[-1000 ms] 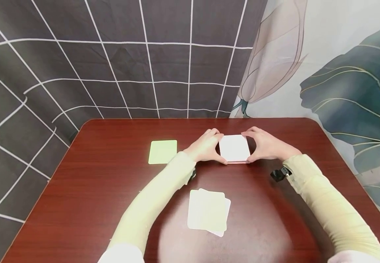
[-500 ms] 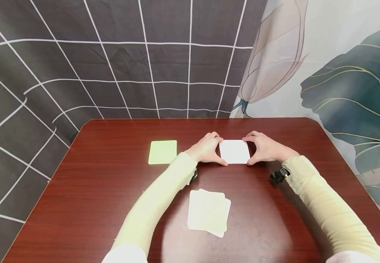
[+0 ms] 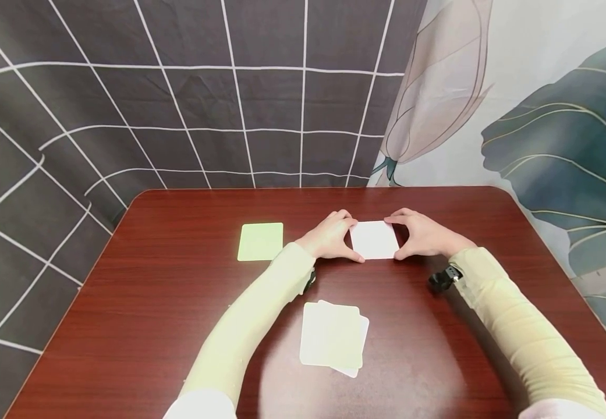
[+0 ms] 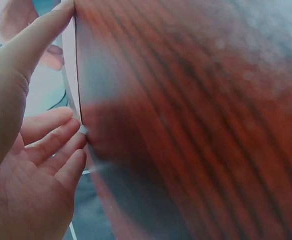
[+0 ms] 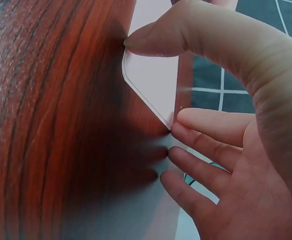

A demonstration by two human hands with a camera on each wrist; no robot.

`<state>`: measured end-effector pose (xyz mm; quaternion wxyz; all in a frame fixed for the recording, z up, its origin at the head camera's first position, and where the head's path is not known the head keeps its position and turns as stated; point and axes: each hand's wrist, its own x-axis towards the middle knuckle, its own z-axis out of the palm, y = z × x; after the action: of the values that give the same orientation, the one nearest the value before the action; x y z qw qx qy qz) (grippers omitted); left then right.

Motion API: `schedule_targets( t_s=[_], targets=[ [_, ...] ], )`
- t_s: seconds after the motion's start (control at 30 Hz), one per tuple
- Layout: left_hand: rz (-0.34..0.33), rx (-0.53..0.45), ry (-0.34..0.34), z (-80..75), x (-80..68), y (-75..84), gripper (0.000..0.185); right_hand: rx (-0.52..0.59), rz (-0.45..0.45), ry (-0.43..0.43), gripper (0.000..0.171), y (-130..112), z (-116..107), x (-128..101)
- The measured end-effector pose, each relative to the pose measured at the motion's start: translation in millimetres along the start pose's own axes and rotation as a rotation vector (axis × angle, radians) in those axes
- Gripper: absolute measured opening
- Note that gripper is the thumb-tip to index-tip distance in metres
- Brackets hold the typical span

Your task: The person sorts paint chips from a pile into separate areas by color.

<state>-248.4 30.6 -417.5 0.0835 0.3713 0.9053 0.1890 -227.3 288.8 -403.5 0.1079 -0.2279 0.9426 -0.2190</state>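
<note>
A pinkish-white square card [image 3: 374, 240] lies at the far side of the table between both hands. My left hand [image 3: 329, 236] holds its left side, thumb at the near corner and forefinger at the far one. On the right side my right hand [image 3: 424, 234] grips in the same way. In the right wrist view the card [image 5: 153, 75] shows a thin edge that looks layered, with the thumb [image 5: 150, 42] on its near corner. Only a narrow edge of the card [image 4: 72, 65] appears in the left wrist view.
A green square card [image 3: 261, 241] lies to the left. Nearer the front, a loose pile of pale overlapping square cards [image 3: 331, 337] rests on the dark red wooden table [image 3: 151, 291]. Behind the table hang a grey grid-patterned cloth [image 3: 187, 99] and a floral cloth [image 3: 449, 116].
The white card has come down a little, and the pinkish strip below its near edge is no longer seen. Both hands moved slightly with it. The other cards have not moved.
</note>
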Motion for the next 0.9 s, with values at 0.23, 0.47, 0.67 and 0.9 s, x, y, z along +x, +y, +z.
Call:
schedule_targets(
  t_s=[0.23,0.47,0.67,0.9],
  targets=[
    [0.040,0.001,0.025,-1.5,1.7,-1.8,0.095,0.005,0.033,0.017,0.084,-2.4,-3.4,-4.2],
    [0.051,-0.009,0.093,-27.4,-12.6,-1.6,0.101,-0.022,0.025,0.141,0.087,-24.2,-16.0,-14.5],
    [0.072,-0.041,0.185,-52.0,-49.3,0.3,0.106,-0.029,-0.024,0.268,0.085,-50.7,-18.6,-30.6],
    [0.106,-0.087,0.249,-56.5,-109.9,5.0,0.109,-0.092,-0.111,0.287,0.101,-86.3,-5.3,-52.7]
  ],
)
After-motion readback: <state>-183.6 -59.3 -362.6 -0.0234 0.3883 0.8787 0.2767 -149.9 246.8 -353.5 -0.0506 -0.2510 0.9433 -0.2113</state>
